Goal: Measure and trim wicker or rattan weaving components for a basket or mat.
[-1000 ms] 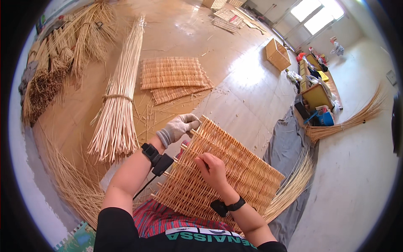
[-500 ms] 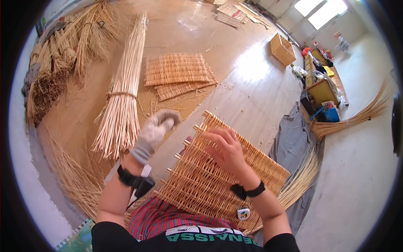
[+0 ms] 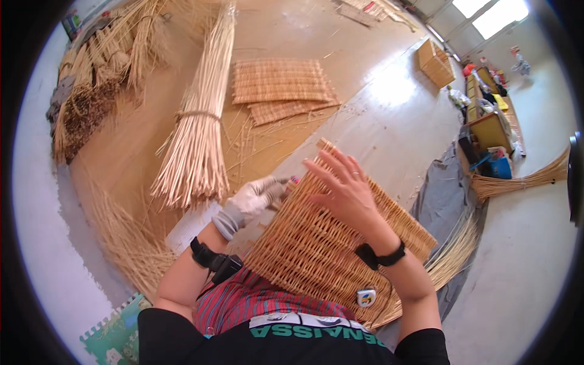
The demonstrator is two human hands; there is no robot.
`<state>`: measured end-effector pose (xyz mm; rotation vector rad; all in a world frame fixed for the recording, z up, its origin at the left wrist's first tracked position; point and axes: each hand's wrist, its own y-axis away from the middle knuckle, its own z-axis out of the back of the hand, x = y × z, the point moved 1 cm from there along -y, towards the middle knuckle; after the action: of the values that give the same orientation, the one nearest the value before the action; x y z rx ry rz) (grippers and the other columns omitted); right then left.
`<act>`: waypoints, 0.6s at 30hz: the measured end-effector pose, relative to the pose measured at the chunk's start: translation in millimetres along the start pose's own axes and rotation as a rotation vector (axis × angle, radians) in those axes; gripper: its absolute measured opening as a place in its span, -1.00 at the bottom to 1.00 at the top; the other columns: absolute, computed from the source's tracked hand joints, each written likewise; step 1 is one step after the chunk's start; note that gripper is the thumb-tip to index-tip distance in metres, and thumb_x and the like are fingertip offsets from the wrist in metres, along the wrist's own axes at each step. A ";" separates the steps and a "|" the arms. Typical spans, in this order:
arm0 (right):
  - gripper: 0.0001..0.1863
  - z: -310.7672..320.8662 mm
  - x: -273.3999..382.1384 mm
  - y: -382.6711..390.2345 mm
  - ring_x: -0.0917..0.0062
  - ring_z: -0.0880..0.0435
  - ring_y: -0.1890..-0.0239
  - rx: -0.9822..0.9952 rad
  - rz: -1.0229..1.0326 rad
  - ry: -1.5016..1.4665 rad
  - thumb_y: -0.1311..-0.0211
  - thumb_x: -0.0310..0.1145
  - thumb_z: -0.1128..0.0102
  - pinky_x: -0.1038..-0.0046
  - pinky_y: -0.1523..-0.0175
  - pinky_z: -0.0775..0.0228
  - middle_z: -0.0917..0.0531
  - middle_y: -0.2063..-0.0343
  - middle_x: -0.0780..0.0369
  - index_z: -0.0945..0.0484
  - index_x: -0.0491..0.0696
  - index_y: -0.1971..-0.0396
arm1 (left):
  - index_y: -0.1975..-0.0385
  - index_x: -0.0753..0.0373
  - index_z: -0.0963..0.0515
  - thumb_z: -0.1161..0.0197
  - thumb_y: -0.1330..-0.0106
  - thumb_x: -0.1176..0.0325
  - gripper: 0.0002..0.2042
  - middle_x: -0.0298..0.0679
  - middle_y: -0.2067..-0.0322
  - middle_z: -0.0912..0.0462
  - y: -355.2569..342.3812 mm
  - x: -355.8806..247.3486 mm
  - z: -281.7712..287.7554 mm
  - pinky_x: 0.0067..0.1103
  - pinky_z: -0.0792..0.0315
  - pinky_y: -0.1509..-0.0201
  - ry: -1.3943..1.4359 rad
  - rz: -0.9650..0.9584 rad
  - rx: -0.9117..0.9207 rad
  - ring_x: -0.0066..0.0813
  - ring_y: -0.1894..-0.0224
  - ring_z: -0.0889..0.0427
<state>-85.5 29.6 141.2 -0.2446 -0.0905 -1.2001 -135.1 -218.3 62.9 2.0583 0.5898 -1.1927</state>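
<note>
A woven wicker panel (image 3: 310,249) lies slanted across my lap, over red striped cloth (image 3: 243,298). My right hand (image 3: 350,191) is over its upper part with the fingers spread, holding nothing. At the panel's left edge is my left hand (image 3: 252,198), in a pale work glove, its fingers closed together beside a small pink-and-blue thing (image 3: 294,181). What the glove grips, if anything, is too small to make out. A white tape measure (image 3: 366,297) rests on the panel near my body.
A tied bundle of peeled wicker rods (image 3: 198,140) lies ahead on the left, beside two stacked woven panels (image 3: 277,79). Darker bundles (image 3: 91,103) line the left wall. A wicker box (image 3: 435,64) stands far right. Grey cloth (image 3: 435,188) and loose rods (image 3: 456,249) lie at right.
My left hand has come down to the panel's left edge. Rod ends that stuck out there no longer show. My right hand's fingers have spread wider. The whole view has shifted.
</note>
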 end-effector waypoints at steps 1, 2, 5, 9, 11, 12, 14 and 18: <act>-0.28 10.3 3.6 10.2 0.25 -0.29 -0.48 -0.020 -0.056 -0.039 -0.17 0.05 -0.44 0.04 -0.56 -0.04 -0.45 -0.37 0.28 -0.47 0.36 -0.36 | -0.37 0.27 -0.42 -0.13 -0.61 0.21 -0.56 -0.17 -0.09 -0.68 12.8 -3.1 1.2 -0.50 -0.55 -0.23 0.227 0.018 -0.073 -0.44 -0.11 -0.66; -0.26 22.7 8.4 27.9 0.22 -0.36 -0.43 -0.018 -0.056 -0.097 -0.16 -0.03 -0.46 0.06 -0.49 -0.15 -0.47 -0.35 0.25 -0.45 0.30 -0.38 | -0.37 0.27 -0.42 -0.13 -0.61 0.21 -0.56 -0.17 -0.09 -0.68 29.1 1.1 8.7 -0.50 -0.55 -0.23 0.227 0.037 -0.094 -0.44 -0.11 -0.66; -0.22 40.9 10.6 111.0 0.19 -0.53 -0.25 -0.042 -0.122 -0.210 -0.11 -0.13 -0.50 0.11 -0.31 -0.35 -0.53 -0.28 0.15 -0.45 0.15 -0.38 | -0.33 0.28 -0.44 -0.07 -0.62 0.32 -0.63 -0.19 -0.11 -0.67 77.9 24.7 42.7 -0.40 -0.52 -0.32 -0.020 0.079 -0.084 -0.36 -0.20 -0.63; -0.25 11.1 26.4 252.2 0.13 -0.53 -0.16 -0.144 -0.318 -0.148 -0.02 -0.05 -0.57 0.07 -0.25 -0.34 -0.55 -0.16 0.14 -0.55 0.10 -0.25 | -0.34 0.29 -0.44 -0.21 -0.54 0.40 -0.59 -0.19 -0.06 -0.66 118.0 59.7 26.7 -0.47 -0.47 -0.31 -0.006 0.131 -0.031 -0.41 -0.18 -0.61; -0.27 2.7 51.7 288.8 0.13 -0.52 -0.17 -0.069 -0.371 -0.092 0.01 -0.03 -0.59 0.06 -0.26 -0.32 -0.54 -0.15 0.15 -0.57 0.12 -0.22 | -0.35 0.28 -0.43 -0.25 -0.51 0.40 -0.56 -0.20 -0.04 -0.66 121.1 54.4 12.5 -0.49 -0.46 -0.29 -0.028 0.153 -0.061 -0.44 -0.14 -0.60; -0.28 -0.6 64.5 298.2 0.12 -0.51 -0.18 0.003 -0.423 -0.029 0.03 -0.01 -0.60 0.06 -0.27 -0.31 -0.53 -0.14 0.17 -0.59 0.13 -0.18 | -0.37 0.27 -0.42 -0.28 -0.48 0.41 -0.53 -0.20 -0.01 -0.66 121.4 50.6 4.1 -0.51 -0.46 -0.27 -0.051 0.167 -0.084 -0.48 -0.11 -0.60; -0.35 -15.1 71.2 306.2 0.17 -0.50 -0.17 0.026 -0.487 0.066 0.05 -0.02 -0.62 0.11 -0.25 -0.31 -0.52 -0.13 0.19 -0.63 0.15 -0.10 | -0.39 0.28 -0.40 -0.32 -0.44 0.41 -0.47 -0.21 0.09 -0.66 117.8 41.1 -8.5 -0.52 -0.48 -0.19 -0.143 0.109 -0.103 -0.49 0.00 -0.62; -0.50 -34.6 63.6 300.5 0.22 -0.51 0.02 -0.119 -0.524 0.015 0.05 -0.13 -0.62 0.14 -0.10 -0.34 -0.52 0.08 0.21 -0.66 0.13 0.06 | -0.37 0.37 -0.39 -0.36 -0.41 0.40 -0.44 -0.11 0.11 -0.70 106.7 53.8 -13.9 -0.55 -0.53 -0.13 -0.619 -0.049 -0.104 -0.46 0.05 -0.68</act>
<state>215.0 65.5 78.3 -0.3277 -0.0723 -1.7310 -30.2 -276.8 55.6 1.4768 0.3883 -1.6858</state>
